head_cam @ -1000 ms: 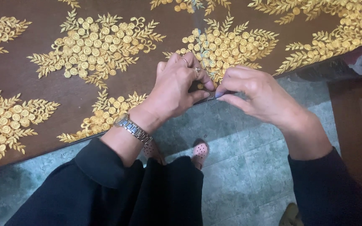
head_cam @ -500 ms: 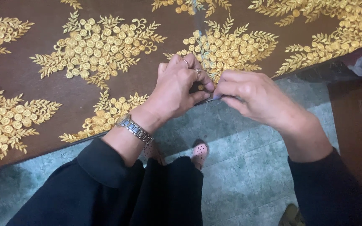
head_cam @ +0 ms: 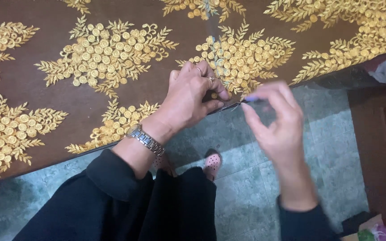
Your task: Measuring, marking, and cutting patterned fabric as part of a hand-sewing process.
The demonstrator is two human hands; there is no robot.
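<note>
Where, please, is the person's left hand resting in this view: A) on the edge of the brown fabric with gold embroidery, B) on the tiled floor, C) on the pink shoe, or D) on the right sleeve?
A: the left hand presses its fingers on the near edge of the brown embroidered fabric, beside a gold floral motif.

Left hand curled, fingers pinched; right hand raised, blurred

A single head-worn camera looked steeply down from close range. The brown fabric with gold embroidery filled the upper frame, the tiled floor the lower, and both hands sat near centre.
</note>
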